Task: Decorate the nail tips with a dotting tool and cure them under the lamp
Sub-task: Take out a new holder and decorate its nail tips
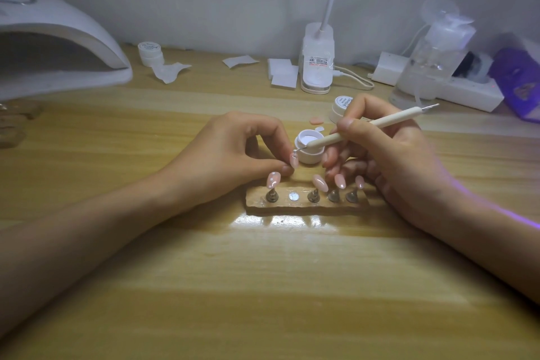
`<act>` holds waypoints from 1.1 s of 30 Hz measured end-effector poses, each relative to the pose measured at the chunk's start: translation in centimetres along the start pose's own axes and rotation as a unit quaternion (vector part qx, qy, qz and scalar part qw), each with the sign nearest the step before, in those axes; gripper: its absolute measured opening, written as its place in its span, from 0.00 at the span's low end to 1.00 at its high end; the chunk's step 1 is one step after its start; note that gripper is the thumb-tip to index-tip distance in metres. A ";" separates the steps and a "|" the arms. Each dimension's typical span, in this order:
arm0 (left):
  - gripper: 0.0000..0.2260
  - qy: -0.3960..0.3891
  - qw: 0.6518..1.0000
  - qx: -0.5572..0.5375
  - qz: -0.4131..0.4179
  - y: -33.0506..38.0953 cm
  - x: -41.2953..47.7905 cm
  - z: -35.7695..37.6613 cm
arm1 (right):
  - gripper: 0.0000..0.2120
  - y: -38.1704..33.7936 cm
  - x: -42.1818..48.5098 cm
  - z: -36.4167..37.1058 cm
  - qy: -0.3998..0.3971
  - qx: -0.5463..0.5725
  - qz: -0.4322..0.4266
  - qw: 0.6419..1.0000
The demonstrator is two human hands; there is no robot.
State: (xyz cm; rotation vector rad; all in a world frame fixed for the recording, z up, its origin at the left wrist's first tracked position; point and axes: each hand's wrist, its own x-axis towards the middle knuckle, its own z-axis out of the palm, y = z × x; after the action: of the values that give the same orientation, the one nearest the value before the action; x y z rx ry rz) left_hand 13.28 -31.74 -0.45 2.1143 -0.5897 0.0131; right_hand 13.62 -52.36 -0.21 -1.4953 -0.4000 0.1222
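My left hand [233, 152] pinches a pink nail tip [293, 158] on its small stand, lifted just above the wooden holder [304, 204]. My right hand [388, 155] grips a white dotting tool [368, 129] like a pen; its metal point touches the held tip. Several other pink nail tips [273, 179] stand on metal pegs along the holder, and one magnet spot [293, 196] on it is bare. An open white gel pot [310, 147] sits right behind the held tip. The white curing lamp [58, 47] stands at the far left.
The pot's lid [340, 108] and a loose pink tip [316, 121] lie behind my right hand. At the back stand a small jar [150, 53], white wipes [282, 71], a desk-lamp base [317, 63], a pump bottle [429, 58], a power strip [467, 90] and a purple packet [520, 82].
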 end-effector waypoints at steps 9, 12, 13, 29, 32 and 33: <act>0.11 0.006 1.000 0.005 0.001 -0.2 0.1 0.0 | 0.09 -0.1 0.0 0.0 0.000 0.021 -0.019 1.000; 0.10 0.006 1.000 0.006 0.003 -0.2 0.1 0.1 | 0.09 -0.1 -0.1 0.1 0.004 0.028 -0.023 0.999; 0.10 0.005 1.000 0.005 0.003 -0.2 0.1 0.1 | 0.09 -0.2 -0.1 0.1 0.005 0.030 -0.024 0.999; 0.11 0.004 1.000 -0.008 0.000 -0.3 0.1 0.0 | 0.09 -0.2 -0.1 0.1 0.001 0.038 -0.024 0.999; 0.11 0.003 1.000 -0.012 0.001 -0.3 0.0 0.1 | 0.09 -0.2 -0.1 0.0 0.004 0.034 -0.023 0.999; 0.11 0.004 1.000 -0.012 0.001 -0.3 0.0 0.1 | 0.09 -0.2 -0.1 0.0 0.004 0.032 -0.023 0.999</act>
State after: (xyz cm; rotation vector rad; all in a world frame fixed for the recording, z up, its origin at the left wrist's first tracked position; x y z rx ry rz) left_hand 13.40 -31.67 -0.70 2.0902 -0.5858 0.0158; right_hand 13.47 -52.37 -0.08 -1.4231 -0.4200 0.0928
